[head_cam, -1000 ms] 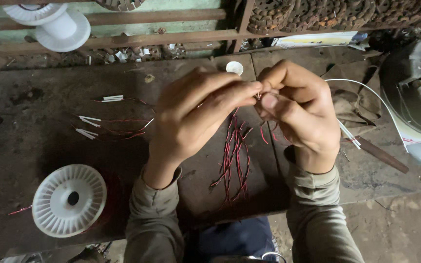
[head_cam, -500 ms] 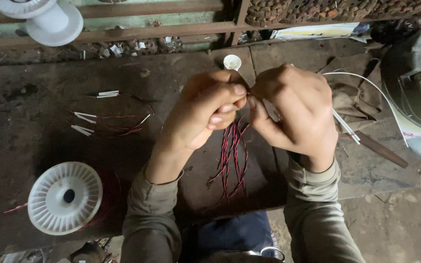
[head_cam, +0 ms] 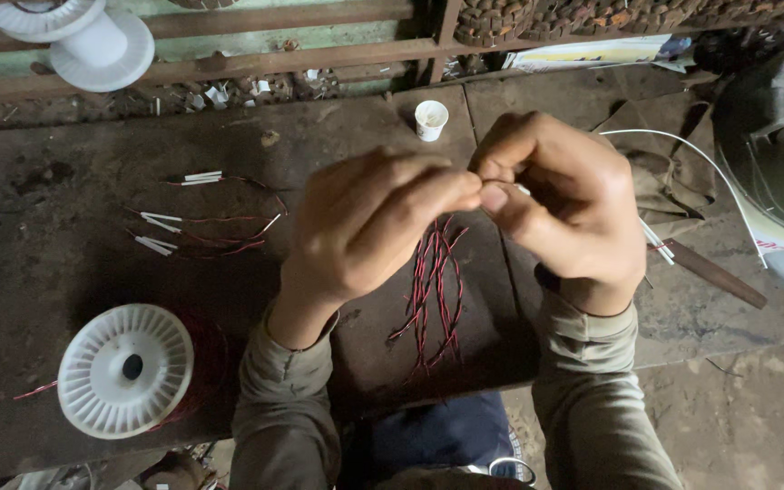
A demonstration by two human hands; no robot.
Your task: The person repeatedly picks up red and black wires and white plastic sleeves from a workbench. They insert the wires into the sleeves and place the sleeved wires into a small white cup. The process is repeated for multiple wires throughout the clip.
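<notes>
Red thin wire strands [head_cam: 436, 290] are hanging limp from both hands above the dark wooden surface [head_cam: 65, 263]; left hand [head_cam: 369, 227] and right hand [head_cam: 560, 204] are pinching their upper ends in a fingertip grip, likely light, springy, easily kinked.

1. A dark, worn wooden bench [head_cam: 65, 263].
2. Near its front left corner lies a white spool [head_cam: 125, 370] of red wire.
3. Red wire strands [head_cam: 433, 290] lie mid-bench.
4. A small white cup [head_cam: 431, 120] stands near the back edge.
</notes>
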